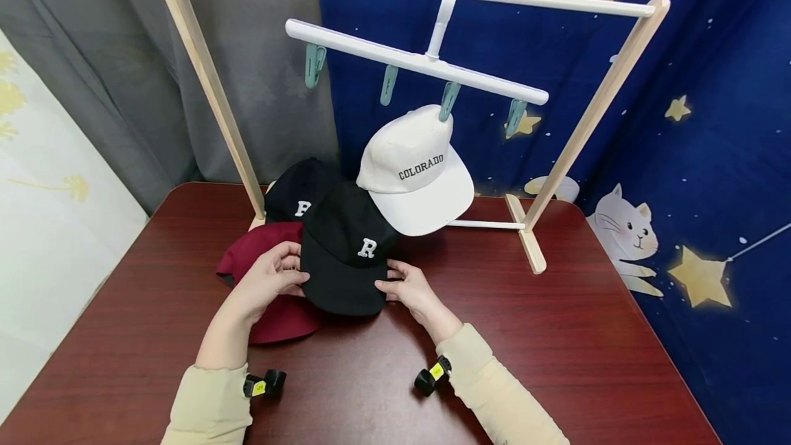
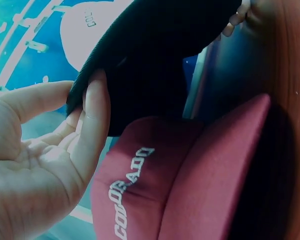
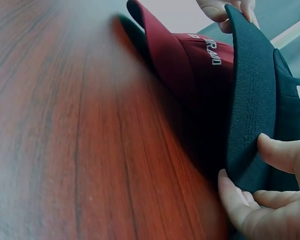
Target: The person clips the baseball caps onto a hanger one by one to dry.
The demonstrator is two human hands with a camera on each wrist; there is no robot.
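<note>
Black cap (image 1: 342, 239): between left hand (image 1: 272, 273) and right hand (image 1: 415, 292), over the counter (image 1: 587, 335), roughly midway between its left and right edges.
Fingers: nearly closed on both hands, pinching opposite sides of the curved brim (image 1: 342, 292).
Cloth: finely ribbed brim; white R (image 1: 367, 248) on the rounded crown.
Left wrist view: COLORADO on the maroon cap (image 2: 200, 170), lettering hidden in the head view.

The bare left hand (image 2: 47, 157) is pinching a black brimmed fabric cap (image 2: 145, 65). A maroon fabric cap (image 2: 170, 180), white-lettered COLORADO, is resting near it.
</note>
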